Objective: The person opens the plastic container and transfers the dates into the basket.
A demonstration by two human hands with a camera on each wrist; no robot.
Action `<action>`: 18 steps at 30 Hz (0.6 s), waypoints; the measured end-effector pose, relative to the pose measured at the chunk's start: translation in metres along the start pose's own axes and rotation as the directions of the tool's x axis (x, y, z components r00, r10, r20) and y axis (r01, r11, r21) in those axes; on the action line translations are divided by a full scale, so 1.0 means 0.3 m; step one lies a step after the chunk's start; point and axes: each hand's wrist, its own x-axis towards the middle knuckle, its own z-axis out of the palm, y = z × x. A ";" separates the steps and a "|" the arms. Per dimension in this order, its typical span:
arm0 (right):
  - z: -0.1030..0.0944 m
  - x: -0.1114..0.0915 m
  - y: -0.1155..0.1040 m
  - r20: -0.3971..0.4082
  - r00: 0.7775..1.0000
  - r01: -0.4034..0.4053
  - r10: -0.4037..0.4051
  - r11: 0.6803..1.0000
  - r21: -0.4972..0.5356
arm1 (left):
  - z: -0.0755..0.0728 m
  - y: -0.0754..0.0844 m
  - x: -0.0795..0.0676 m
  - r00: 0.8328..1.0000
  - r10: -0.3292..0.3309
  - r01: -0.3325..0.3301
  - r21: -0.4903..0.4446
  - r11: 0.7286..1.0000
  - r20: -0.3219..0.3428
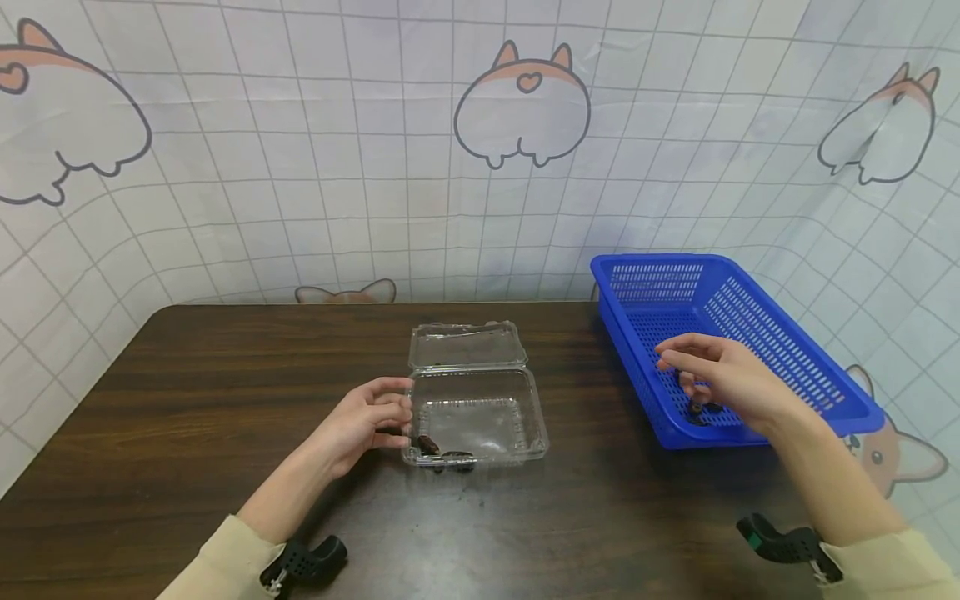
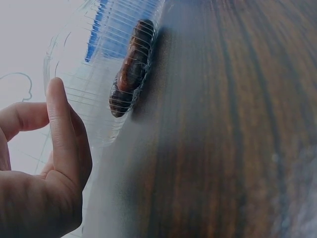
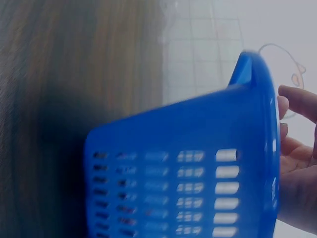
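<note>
A clear plastic clamshell box (image 1: pixel 480 417) stands on the table with its lid (image 1: pixel 468 346) folded back. Glossy dark brown, elongated pieces (image 2: pixel 132 67) lie in its front left corner. My left hand (image 1: pixel 367 425) rests its fingertips against the box's left side, fingers spread. In the left wrist view, a fingertip is right at the box's edge. Over the front part of a blue plastic basket (image 1: pixel 637 375) hovers my right hand (image 1: pixel 723 379), its fingers loosely bent. Several small dark pieces (image 1: pixel 697 410) lie in the basket beneath it. No held object shows in the right hand.
The dark wooden table (image 1: pixel 187 400) extends to the left of the box. A white grid-patterned cloth (image 1: pixel 360 200) with cartoon animals hangs behind and along the sides. In the right wrist view, the basket's slotted wall (image 3: pixel 188 148) rises in front of the right hand.
</note>
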 end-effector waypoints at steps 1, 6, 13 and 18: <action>0.006 0.004 -0.010 0.002 1.000 0.004 -0.004 1.000 -0.005 | 0.000 0.000 0.000 1.000 0.001 -0.001 -0.001 1.000 0.001; 0.047 0.034 -0.069 0.035 0.999 0.036 -0.036 0.999 -0.001 | -0.002 0.007 0.001 1.000 0.007 -0.007 0.003 1.000 0.003; 0.122 0.082 -0.140 0.099 0.992 0.074 -0.076 0.997 0.018 | 0.001 0.009 0.000 1.000 0.001 -0.001 -0.001 1.000 0.002; 0.186 0.116 -0.176 0.157 0.984 0.080 -0.088 0.995 0.055 | 0.002 0.007 -0.001 1.000 -0.005 0.005 -0.001 1.000 -0.001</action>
